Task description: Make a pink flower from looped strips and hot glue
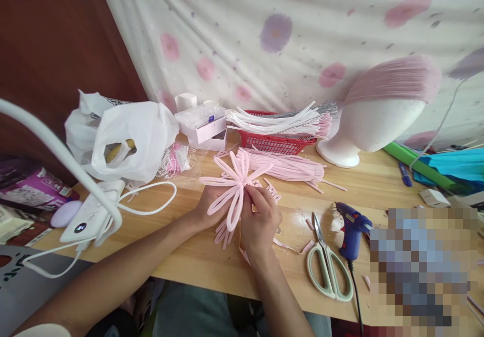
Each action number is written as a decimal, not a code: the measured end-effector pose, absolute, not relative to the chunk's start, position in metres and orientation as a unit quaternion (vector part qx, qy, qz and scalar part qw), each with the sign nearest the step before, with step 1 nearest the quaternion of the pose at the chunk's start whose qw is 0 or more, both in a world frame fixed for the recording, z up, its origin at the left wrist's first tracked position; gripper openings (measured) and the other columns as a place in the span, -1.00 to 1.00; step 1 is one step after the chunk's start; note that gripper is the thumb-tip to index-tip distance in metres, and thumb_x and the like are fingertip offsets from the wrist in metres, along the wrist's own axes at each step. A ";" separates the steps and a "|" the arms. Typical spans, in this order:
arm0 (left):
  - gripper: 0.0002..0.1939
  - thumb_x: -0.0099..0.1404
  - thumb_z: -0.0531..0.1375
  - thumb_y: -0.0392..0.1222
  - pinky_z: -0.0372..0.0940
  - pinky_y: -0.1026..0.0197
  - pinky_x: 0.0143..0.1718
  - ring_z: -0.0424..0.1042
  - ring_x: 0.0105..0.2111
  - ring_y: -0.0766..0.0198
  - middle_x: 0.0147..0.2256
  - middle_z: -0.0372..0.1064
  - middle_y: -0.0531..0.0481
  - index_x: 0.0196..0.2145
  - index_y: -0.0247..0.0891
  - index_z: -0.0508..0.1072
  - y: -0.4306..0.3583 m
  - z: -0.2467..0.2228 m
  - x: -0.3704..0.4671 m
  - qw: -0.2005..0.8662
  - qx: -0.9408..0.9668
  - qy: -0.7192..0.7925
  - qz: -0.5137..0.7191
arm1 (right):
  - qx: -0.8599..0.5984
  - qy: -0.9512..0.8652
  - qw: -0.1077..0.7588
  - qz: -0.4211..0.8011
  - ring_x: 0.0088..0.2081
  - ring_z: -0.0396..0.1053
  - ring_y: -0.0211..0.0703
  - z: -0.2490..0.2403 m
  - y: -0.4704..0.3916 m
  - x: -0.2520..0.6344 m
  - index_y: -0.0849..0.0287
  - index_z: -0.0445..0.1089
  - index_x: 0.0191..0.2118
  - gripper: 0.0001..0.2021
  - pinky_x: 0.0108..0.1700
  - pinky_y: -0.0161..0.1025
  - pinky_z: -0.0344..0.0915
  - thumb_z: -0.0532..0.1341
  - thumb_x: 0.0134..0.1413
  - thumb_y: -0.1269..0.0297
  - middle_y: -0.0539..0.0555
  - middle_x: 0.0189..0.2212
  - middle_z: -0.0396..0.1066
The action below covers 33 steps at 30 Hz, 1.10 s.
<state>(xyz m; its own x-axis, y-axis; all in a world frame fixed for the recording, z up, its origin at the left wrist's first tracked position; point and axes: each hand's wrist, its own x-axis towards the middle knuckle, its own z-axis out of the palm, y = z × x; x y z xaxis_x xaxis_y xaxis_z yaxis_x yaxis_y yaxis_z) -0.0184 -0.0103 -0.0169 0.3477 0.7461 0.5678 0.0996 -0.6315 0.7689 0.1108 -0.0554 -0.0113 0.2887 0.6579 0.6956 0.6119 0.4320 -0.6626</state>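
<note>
A pink flower shape of looped fuzzy stems [235, 184] is held up over the wooden table. My left hand [212, 207] is behind its loops on the left, with most of its fingers hidden by them. My right hand [261, 221] pinches the flower near its centre from the right. More pink loops hang below, between the hands. A bundle of straight pink stems [287, 166] lies just beyond. To the right rest open scissors with pale green handles [330, 271] and a blue glue gun [351, 228].
A red basket [270, 144] of white, pink and grey stems stands at the back, beside a white foam head [378, 120]. White plastic bags [130, 140], a power strip [88, 216] and looping white cables are on the left. A measuring tape lies near my right hand.
</note>
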 end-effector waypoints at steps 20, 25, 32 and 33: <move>-0.87 0.26 0.31 -0.22 0.40 0.21 -0.31 0.50 -0.42 0.20 -0.44 0.56 -0.04 -0.38 -0.35 0.62 -0.011 -0.023 -0.020 0.416 0.713 0.266 0.498 | -0.542 -0.606 0.581 -0.036 -0.31 0.47 -0.17 -0.011 -0.059 0.108 0.16 0.54 -0.19 -0.79 -0.26 -0.24 0.42 0.16 0.19 0.49 0.07 -0.32 0.51; -0.87 0.22 0.33 -0.24 0.42 0.18 -0.30 0.53 -0.37 0.15 -0.38 0.59 -0.05 -0.28 -0.31 0.65 -0.011 -0.026 -0.020 0.427 0.700 0.273 0.503 | -0.553 -0.554 0.620 0.050 -0.37 0.46 -0.22 -0.009 -0.059 0.109 0.14 0.51 -0.29 -0.91 -0.30 -0.26 0.43 0.24 0.20 0.40 0.01 -0.38 0.48; -0.86 0.21 0.34 -0.18 0.41 0.16 -0.29 0.50 -0.39 0.16 -0.39 0.58 -0.04 -0.31 -0.30 0.64 -0.012 -0.024 -0.019 0.427 0.702 0.281 0.497 | -0.540 -0.548 0.634 0.081 -0.33 0.48 -0.18 -0.004 -0.065 0.110 0.14 0.51 -0.23 -0.90 -0.27 -0.22 0.46 0.23 0.22 0.40 0.04 -0.35 0.52; -0.84 0.22 0.33 -0.16 0.42 0.15 -0.28 0.51 -0.37 0.14 -0.38 0.59 -0.04 -0.28 -0.29 0.64 -0.012 -0.024 -0.020 0.428 0.701 0.286 0.494 | -0.538 -0.543 0.639 0.078 -0.34 0.48 -0.19 -0.003 -0.066 0.109 0.13 0.50 -0.22 -0.90 -0.27 -0.22 0.46 0.22 0.22 0.40 0.03 -0.35 0.51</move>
<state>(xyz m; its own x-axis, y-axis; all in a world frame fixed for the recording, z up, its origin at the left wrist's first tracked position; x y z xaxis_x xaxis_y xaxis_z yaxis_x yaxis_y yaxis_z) -0.0199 -0.0118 -0.0242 0.3495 0.8232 0.4474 -0.0221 -0.4701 0.8823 0.1093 -0.0662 -0.0033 0.3971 0.6850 0.6108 0.4852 0.4082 -0.7733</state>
